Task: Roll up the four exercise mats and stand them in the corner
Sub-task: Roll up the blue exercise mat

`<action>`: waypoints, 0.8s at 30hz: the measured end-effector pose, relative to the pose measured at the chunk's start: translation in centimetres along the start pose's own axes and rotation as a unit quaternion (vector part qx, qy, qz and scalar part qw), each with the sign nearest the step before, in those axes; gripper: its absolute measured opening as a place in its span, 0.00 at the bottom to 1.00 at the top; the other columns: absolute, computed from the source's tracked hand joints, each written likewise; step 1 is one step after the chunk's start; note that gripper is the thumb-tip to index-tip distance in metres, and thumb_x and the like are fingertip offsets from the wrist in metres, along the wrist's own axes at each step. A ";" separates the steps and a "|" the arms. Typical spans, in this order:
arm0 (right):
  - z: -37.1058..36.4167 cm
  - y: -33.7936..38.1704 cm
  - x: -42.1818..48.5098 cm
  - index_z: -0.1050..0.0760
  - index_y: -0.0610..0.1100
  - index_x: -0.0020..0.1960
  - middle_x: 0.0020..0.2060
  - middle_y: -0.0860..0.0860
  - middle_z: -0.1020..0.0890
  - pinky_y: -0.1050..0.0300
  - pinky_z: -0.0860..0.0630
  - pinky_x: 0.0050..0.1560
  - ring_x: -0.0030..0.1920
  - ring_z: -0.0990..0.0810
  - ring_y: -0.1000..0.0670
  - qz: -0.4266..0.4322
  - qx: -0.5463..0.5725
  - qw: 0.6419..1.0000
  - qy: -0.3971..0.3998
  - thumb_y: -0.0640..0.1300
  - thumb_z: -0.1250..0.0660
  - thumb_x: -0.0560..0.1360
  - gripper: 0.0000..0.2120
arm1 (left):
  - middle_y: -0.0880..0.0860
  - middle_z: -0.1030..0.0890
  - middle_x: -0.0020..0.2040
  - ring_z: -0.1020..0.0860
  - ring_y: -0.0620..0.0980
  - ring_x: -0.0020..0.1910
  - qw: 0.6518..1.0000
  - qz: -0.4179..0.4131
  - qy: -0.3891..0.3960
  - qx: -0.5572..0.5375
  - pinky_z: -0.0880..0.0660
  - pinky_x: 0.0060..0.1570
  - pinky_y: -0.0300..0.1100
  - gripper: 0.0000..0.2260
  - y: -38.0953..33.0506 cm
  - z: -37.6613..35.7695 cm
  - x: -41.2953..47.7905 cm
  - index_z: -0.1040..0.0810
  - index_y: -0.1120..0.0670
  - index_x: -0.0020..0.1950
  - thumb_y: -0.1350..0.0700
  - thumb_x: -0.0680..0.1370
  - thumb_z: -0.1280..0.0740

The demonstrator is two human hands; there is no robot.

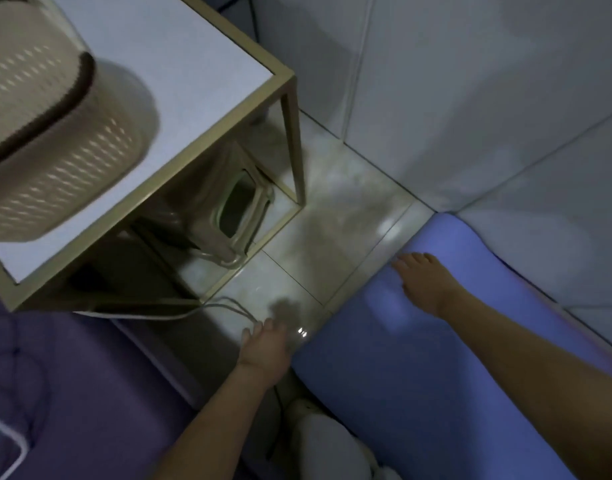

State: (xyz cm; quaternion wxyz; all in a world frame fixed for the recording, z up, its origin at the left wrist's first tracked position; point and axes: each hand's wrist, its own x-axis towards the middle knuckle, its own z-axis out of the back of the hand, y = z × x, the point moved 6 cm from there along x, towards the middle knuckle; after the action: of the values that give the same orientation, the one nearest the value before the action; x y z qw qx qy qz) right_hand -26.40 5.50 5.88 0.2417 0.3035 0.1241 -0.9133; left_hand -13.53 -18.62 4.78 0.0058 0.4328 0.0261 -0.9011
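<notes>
A blue-purple exercise mat [384,375] lies unrolled on the tiled floor, running from the lower right up to the wall, its far end curling slightly against the tiles. My right hand [424,282] lies flat on the mat near that far end, fingers straight. My left hand [266,344] hovers over the floor just left of the mat's edge, fingers loosely bent, holding nothing. The room corner sits above the mat's far end. No other mat shows.
A gold-framed side table [287,109] with a beige woven basket [55,133] stands at left; a plastic stool [235,216] is under it. A white cable [207,306] trails on the floor. Purple bedding [72,393] fills the lower left. Tiled walls [471,98] close the right.
</notes>
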 end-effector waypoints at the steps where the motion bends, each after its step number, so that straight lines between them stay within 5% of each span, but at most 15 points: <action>1: -1.7 -0.3 -0.2 0.48 0.45 0.77 0.75 0.47 0.44 0.54 0.46 0.71 0.74 0.42 0.47 -0.001 0.003 1.000 0.012 0.43 0.45 0.80 0.27 | 0.56 0.34 0.68 0.37 0.55 0.68 1.000 -0.002 -0.001 0.001 0.41 0.66 0.49 0.19 -0.8 -0.8 0.9 0.37 0.55 0.69 0.53 0.79 0.42; 14: -19.8 -5.3 3.7 0.61 0.46 0.78 0.77 0.46 0.56 0.45 0.52 0.75 0.76 0.55 0.38 -0.050 0.057 0.992 0.098 0.42 0.46 0.82 0.31 | 0.56 0.39 0.72 0.39 0.56 0.71 0.998 -0.054 0.015 -0.023 0.39 0.66 0.52 0.35 -12.5 -9.0 16.0 0.51 0.54 0.77 0.45 0.78 0.36; 24: -27.2 -8.8 6.3 0.55 0.47 0.78 0.78 0.49 0.54 0.45 0.49 0.73 0.76 0.50 0.40 -0.087 0.116 0.986 0.082 0.43 0.49 0.83 0.26 | 0.59 0.39 0.75 0.39 0.59 0.73 0.968 -0.038 0.037 -0.245 0.39 0.70 0.50 0.38 -16.7 -11.4 24.3 0.51 0.59 0.77 0.43 0.77 0.35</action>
State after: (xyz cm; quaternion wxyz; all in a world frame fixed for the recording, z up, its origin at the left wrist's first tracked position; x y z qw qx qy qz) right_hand -21.86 20.86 -18.61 0.1140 0.3912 0.0630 -0.9110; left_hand -20.37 -1.04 -20.61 0.0765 0.4504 0.2629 -0.8498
